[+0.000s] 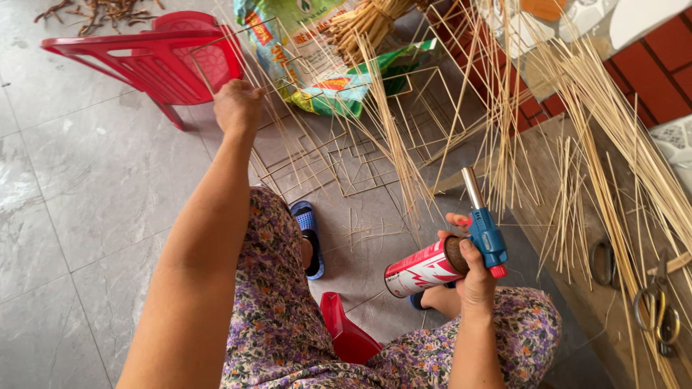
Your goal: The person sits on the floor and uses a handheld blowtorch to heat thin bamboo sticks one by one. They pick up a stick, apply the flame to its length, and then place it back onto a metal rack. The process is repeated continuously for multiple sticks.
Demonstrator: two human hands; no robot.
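Note:
My left hand (238,106) is stretched out forward, its fingers closed on a thin bamboo stick frame (268,92) near the red plastic chair (162,54). My right hand (472,270) grips a gas torch: a red and white canister (422,270) with a blue head (486,238) and a metal nozzle (473,187) that points up. No flame shows. I sit with floral-patterned trousers over my knees, and a blue sandal (308,230) is on my foot.
Bent stick frames (346,155) lie on the grey tile floor. A printed sack (317,57) holds a tied stick bundle (364,25). Long sticks (605,130) lean over a wooden board at right, with scissors (659,313) on it. A red stool edge (346,335) shows below.

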